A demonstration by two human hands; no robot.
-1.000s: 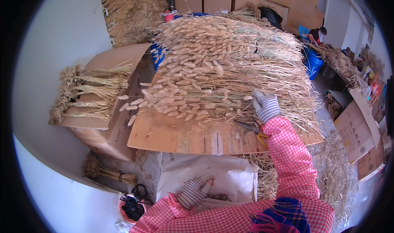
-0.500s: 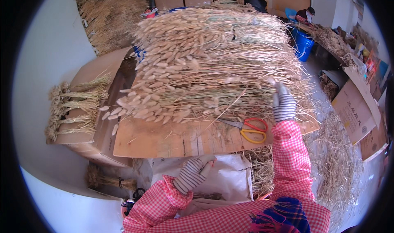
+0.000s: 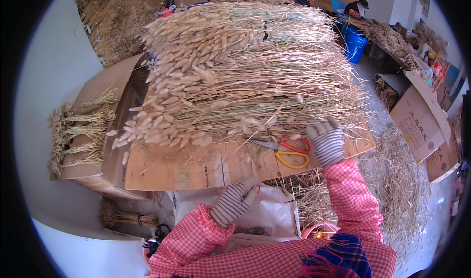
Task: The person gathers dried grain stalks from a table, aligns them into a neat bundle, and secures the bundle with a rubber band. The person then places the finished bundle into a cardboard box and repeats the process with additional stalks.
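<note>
Over the near right edge of a wide heap of dried bunny-tail grass (image 3: 235, 87), my right hand (image 3: 326, 141), in a striped glove, reaches with fingers slightly bent and apart. Nothing plainly shows in its grasp. My left hand (image 3: 233, 202), gloved alike, is held closed below the board's front edge, thumb and fingers together. A tiny reddish bit shows at its fingertips, too small to name. Scissors (image 3: 288, 150) with one red and one yellow handle lie on the wooden board (image 3: 196, 167), just left of my right hand. Fluffy seed heads point left, bare stalks right.
Tied dried bunches (image 3: 81, 136) rest on a cardboard box (image 3: 117, 155) at left. Below the board are a white sack (image 3: 277, 207) and a pink bucket (image 3: 319, 229). Loose straw (image 3: 400, 189) covers the right floor. A blue bin (image 3: 354, 43) and a seated person (image 3: 356, 8) are farther back.
My right hand has drawn back toward me and slightly left, from above the stalks to beside the scissors. My left hand stays nearly in place. The whole view has shifted a little.
</note>
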